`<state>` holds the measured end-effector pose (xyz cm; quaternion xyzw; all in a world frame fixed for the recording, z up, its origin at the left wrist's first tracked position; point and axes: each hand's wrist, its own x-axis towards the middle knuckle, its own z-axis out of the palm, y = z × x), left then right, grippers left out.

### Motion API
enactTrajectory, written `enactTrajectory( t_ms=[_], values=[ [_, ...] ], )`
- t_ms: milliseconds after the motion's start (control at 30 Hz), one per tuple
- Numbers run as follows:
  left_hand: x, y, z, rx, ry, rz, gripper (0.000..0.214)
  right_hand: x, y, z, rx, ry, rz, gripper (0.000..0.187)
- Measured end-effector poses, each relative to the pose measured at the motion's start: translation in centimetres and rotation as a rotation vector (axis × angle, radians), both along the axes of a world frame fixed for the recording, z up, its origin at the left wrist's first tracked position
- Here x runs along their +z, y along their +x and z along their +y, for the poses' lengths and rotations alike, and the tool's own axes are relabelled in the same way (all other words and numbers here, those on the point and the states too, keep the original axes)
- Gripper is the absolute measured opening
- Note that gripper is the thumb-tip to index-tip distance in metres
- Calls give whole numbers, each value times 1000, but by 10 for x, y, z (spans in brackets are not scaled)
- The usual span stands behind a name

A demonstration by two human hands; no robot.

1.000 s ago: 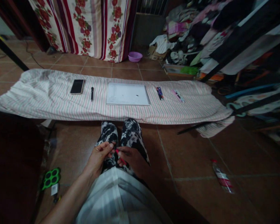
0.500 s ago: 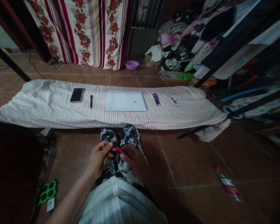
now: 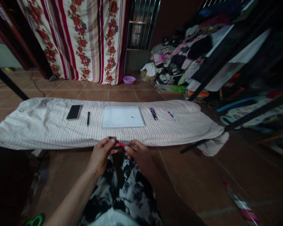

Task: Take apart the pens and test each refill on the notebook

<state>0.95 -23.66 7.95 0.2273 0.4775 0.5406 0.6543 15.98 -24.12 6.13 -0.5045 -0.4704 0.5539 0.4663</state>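
On the terracotta tiled floor (image 3: 195,188), a long pink-striped white cloth (image 3: 37,125), wrinkled, bearing a white spiral-bound notebook (image 3: 122,116) at its middle. Left of that, a flat black smartphone (image 3: 74,112) and a slim black pen (image 3: 88,118); right of it, a pair of dark pens (image 3: 153,113). Behind, against a flowered striped curtain (image 3: 85,37), a small round purple plastic bowl (image 3: 129,80), contents not visible. At the cloth's near edge, left hand (image 3: 101,156) and right hand (image 3: 138,153), each pinched shut on one end of a thin red-and-black pen (image 3: 117,142) between them.
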Motion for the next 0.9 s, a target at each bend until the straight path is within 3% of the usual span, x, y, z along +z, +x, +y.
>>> enactTrajectory(
  t_ms=[300, 600, 733, 900],
  values=[
    [4, 7, 61, 109, -1, -70, 1, -9, 1, 76, -20, -18, 161, 31],
    [0, 6, 110, 229, 45, -101, 10, -6, 1, 134, 79, 22, 327, 38],
    [-2, 10, 125, 270, 68, -129, 10, -6, -2, 155, 19, 35, 296, 44],
    [-12, 20, 136, 283, 61, -111, 12, -18, 1, 168, -10, 88, 192, 37]
  ],
)
